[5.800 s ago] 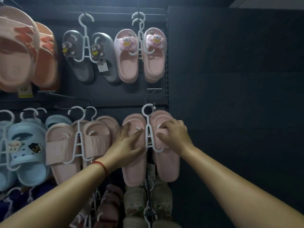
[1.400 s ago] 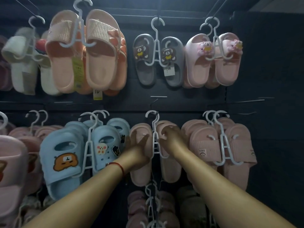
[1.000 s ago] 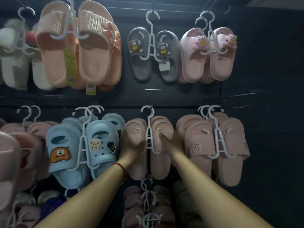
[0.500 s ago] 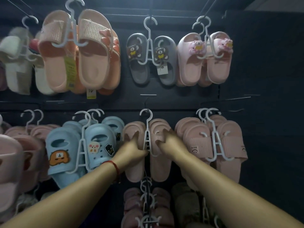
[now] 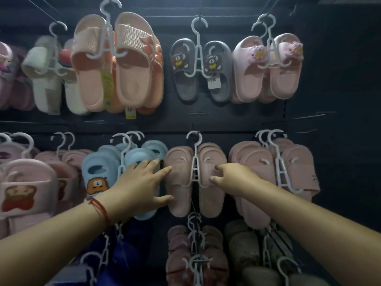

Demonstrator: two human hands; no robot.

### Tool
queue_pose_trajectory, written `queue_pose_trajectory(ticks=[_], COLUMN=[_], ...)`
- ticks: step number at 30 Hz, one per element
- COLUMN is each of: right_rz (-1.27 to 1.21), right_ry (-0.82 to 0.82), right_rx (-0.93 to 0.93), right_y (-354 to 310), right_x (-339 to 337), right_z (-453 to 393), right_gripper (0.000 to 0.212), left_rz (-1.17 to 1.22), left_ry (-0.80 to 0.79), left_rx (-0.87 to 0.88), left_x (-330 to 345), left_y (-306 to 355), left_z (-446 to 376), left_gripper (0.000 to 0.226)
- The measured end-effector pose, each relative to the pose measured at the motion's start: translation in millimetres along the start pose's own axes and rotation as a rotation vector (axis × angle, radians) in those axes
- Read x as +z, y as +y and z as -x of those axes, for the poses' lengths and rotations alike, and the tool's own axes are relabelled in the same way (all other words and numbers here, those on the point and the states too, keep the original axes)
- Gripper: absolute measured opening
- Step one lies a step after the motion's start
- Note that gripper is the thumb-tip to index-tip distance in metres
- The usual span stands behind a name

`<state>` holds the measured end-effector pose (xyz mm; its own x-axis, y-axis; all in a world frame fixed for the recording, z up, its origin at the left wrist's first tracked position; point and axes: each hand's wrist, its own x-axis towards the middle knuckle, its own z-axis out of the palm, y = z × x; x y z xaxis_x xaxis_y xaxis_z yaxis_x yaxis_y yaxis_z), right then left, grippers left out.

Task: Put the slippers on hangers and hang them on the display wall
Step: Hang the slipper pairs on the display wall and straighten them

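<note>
A pair of plain pink slippers (image 5: 212,195) hangs on a white hanger (image 5: 195,162) from a hook in the middle row of the dark display wall (image 5: 181,122). My left hand (image 5: 142,186) is spread open at the left slipper's outer edge, with the index fingertip and thumb touching it. My right hand (image 5: 233,176) reaches to the right slipper, thumb and fingers loosely parted at its strap, gripping nothing.
Blue slippers with a bear patch (image 5: 99,178) hang left of the pair, and more pink slippers (image 5: 268,182) hang to its right. Grey bear slippers (image 5: 198,73) and other pairs fill the top row. Darker pairs (image 5: 195,254) hang below.
Both hands have let go of the pink pair's straps and drawn outward. The pair now hangs free on its hook. The camera has moved closer.
</note>
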<state>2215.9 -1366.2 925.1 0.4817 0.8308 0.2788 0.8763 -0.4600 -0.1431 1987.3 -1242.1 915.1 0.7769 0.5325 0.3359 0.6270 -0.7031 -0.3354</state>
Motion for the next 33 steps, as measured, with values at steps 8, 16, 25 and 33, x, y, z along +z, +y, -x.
queue_pose_trajectory(ticks=[8,16,25,33], right_rz=[0.030,-0.154,0.398,0.564], right_ry=[0.060,0.103,0.244,0.434], right_rx=[-0.002,-0.146,-0.301,-0.302], right_y=[-61,-148,-203,-202], right_x=[9,19,59,85], right_z=[8,17,17,-7], right_gripper=[0.049,0.053,0.107,0.108], left_rz=[0.088,0.055,-0.017,-0.020], left_ry=[-0.025,0.140,0.253,0.332], left_rx=[0.007,0.033,0.083,0.084], left_x=[17,38,78,97], left_y=[-65,-129,-149,-150], left_z=[39,56,52,35], left_gripper=[0.091,0.098,0.129,0.125])
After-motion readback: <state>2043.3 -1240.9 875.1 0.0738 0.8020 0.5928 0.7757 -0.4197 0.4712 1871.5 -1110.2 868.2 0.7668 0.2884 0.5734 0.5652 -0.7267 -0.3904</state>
